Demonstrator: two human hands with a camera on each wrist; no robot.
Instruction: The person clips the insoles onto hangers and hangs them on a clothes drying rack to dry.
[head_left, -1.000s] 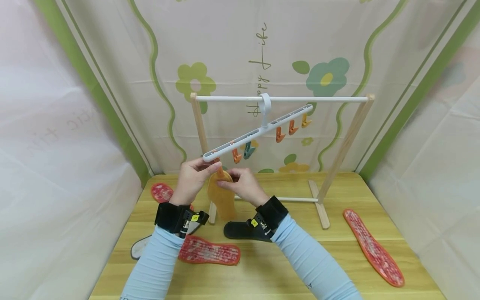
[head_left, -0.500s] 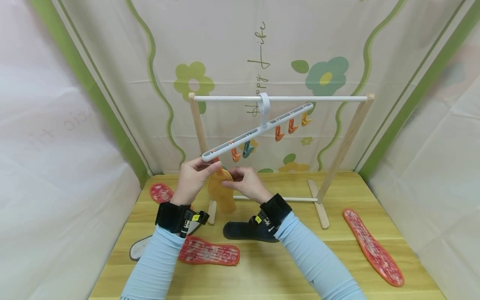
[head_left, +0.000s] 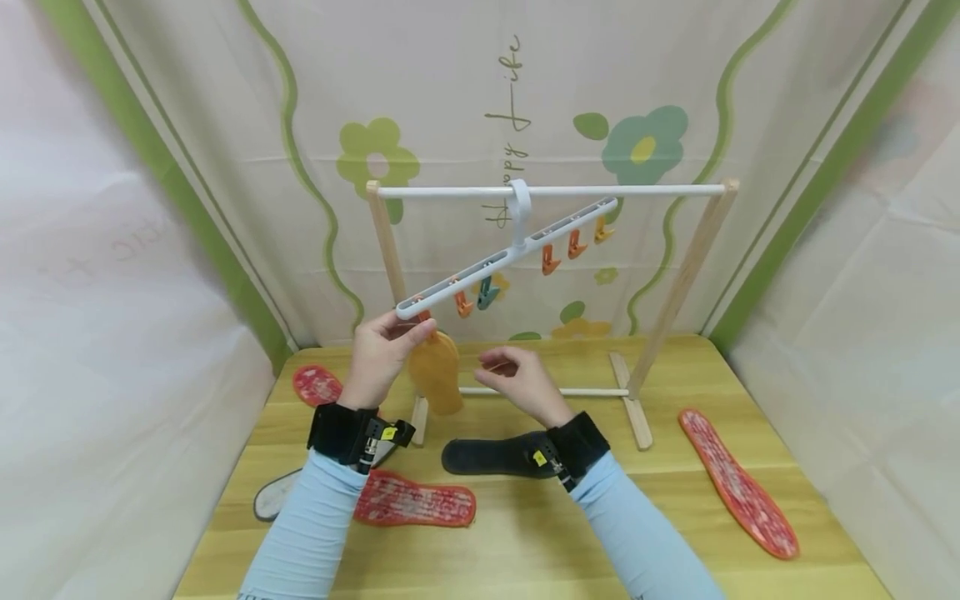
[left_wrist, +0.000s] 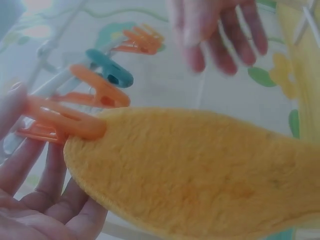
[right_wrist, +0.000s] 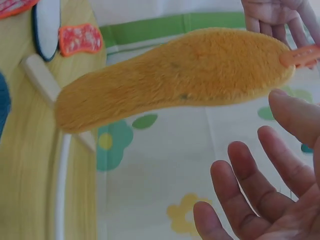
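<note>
A fuzzy yellow insole [head_left: 437, 375] [left_wrist: 200, 170] [right_wrist: 170, 75] hangs from an orange clip [left_wrist: 60, 122] [right_wrist: 302, 56] at the low left end of a tilted white hanger [head_left: 510, 254]. The hanger hooks over the white rail [head_left: 637, 190] of a wooden rack. My left hand [head_left: 411, 327] [left_wrist: 35, 150] pinches that orange clip at the hanger's end. My right hand [head_left: 497, 364] [right_wrist: 260, 175] hovers just right of the insole with relaxed fingers, touching nothing.
Further orange [head_left: 462, 304] and teal [head_left: 487, 292] clips hang along the hanger. On the wooden table [head_left: 675, 533] lie a black insole [head_left: 487, 457], red insoles [head_left: 416, 507] [head_left: 735, 483] [head_left: 317, 385] and a pale insole [head_left: 273, 502]. Fabric walls close in on three sides.
My right hand let go of the yellow insole's top and drew back to the right. The insole now hangs from the clip alone. My left hand stays at the clip.
</note>
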